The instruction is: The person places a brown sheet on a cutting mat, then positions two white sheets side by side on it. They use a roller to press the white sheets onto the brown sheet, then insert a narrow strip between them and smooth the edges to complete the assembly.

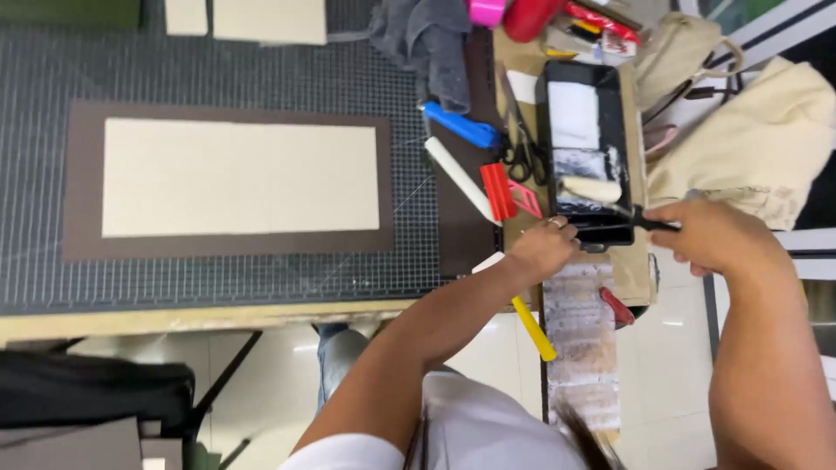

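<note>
At right of centre, the left hand [542,251] presses on the black paint tray [610,231], steadying it, while the right hand [710,235], grip closed around the roller [592,189] handle, loads glue.

Glossy black plastic tray [544,104]; fluffy roller [590,188]

A roller [590,188] lies in the tray [550,113], scissors [522,152] just left of it.

Cream board [239,177] sits on a brown sheet [83,183] on the gridded cutting mat [218,70]. Right of it: blue-handled tool [461,126], black scissors [521,155], red scraper [499,191]. Grey cloth [431,39] up top. 2 beige bags [758,139] far right.
</note>
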